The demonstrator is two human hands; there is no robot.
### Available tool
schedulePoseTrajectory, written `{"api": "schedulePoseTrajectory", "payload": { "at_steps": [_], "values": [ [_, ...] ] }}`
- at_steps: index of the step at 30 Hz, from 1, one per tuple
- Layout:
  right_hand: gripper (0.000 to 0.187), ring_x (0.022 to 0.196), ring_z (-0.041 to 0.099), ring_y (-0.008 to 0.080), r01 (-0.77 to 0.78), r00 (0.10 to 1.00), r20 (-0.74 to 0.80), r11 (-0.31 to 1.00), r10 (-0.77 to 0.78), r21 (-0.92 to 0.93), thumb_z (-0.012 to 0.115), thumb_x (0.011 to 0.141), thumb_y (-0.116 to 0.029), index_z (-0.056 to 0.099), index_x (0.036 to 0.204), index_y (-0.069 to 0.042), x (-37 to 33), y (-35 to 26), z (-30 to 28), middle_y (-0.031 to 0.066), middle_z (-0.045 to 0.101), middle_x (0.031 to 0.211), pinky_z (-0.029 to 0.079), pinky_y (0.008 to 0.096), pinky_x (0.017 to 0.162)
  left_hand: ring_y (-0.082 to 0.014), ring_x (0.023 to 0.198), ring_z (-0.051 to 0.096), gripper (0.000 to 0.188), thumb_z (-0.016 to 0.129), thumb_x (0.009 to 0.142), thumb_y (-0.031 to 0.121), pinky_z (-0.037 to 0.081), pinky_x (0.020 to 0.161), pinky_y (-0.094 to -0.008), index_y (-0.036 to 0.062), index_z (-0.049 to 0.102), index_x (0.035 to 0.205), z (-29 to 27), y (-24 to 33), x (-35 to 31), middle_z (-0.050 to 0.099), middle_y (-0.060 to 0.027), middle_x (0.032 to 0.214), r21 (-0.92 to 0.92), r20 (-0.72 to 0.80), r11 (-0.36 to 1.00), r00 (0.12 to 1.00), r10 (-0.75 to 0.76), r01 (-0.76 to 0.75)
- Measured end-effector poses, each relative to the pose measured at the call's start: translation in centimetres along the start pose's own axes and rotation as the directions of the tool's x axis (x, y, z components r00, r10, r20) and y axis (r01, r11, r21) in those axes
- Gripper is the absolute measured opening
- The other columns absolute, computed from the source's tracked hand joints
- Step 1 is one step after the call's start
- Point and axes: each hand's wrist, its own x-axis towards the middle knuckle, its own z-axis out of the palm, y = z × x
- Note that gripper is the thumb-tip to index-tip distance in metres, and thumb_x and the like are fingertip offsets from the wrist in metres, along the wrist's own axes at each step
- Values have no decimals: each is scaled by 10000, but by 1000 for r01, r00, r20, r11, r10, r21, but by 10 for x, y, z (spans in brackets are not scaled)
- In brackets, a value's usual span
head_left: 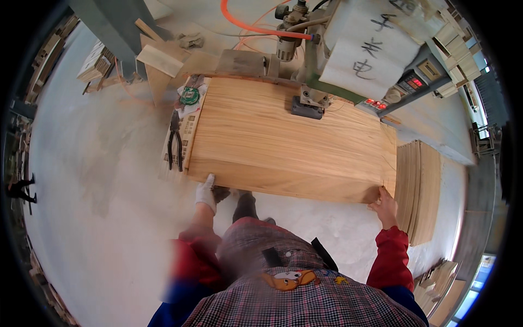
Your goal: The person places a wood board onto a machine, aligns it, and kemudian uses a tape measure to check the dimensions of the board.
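Note:
A wide sheet of light brown wood veneer (pixel 283 136) with lengthwise grain lies across the machine's work table. My left hand (pixel 206 195), in a white glove, holds its near edge close to the left corner, thumb on top and the other fingers mostly hidden below. At the near right corner my bare right hand (pixel 385 207) grips the edge between thumb and fingers. Near the sheet's far edge, the dark foot (pixel 306 108) of the machine head sits over the wood; whether it presses on it I cannot tell.
Pliers (pixel 174 143) with dark handles and a round green object (pixel 189 96) lie left of the sheet. The green machine (pixel 340 82) with red digits stands at the far side, by an orange hose (pixel 256 31). Stacked wood sheets (pixel 418 188) stand at the right. A grey post (pixel 111 27) rises far left.

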Motion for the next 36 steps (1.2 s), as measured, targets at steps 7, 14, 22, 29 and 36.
{"api": "schedulePoseTrajectory", "payload": {
  "at_steps": [7,14,22,29,36],
  "values": [
    [712,912,591,262,59,995,-82,996,-64,-62,783,540,-208,491,1160,-14,0,18,8,122,576,1097,483,348,753,-268,693,597,398,543,846,344,542,597,-421,0,465,1030,7,5,-5,558,-145,834,-17,50,1000,999,-4,5],
    [708,913,585,260,-7,1000,-22,1000,6,-24,781,532,-230,498,1146,-21,-7,-6,-11,112,582,1085,477,343,753,-282,745,574,441,561,830,399,514,681,-448,27,487,1055,2,8,-3,557,-123,897,10,88,998,995,-57,56],
    [658,886,587,266,-10,1000,7,1000,10,2,766,552,-208,500,1125,-25,-9,-11,-14,83,597,1009,475,345,737,-270,764,572,452,553,827,431,511,674,-424,48,502,1063,-5,0,6,571,-116,885,32,159,999,987,-16,11],
    [712,1085,462,351,-97,983,-144,985,117,142,707,586,-218,415,1180,44,-14,-3,30,233,475,1139,398,369,913,-266,816,565,525,557,815,474,490,753,-404,29,503,1088,-15,-6,19,578,-113,911,-78,216,995,975,-45,63],
    [575,1028,499,363,-397,915,111,817,388,419,588,684,-275,459,1134,58,-96,31,50,253,515,1084,417,374,875,-230,845,568,490,525,843,452,487,728,-335,84,480,1163,-29,-18,-34,588,-73,969,9,327,993,939,-111,115]
  ]
}}
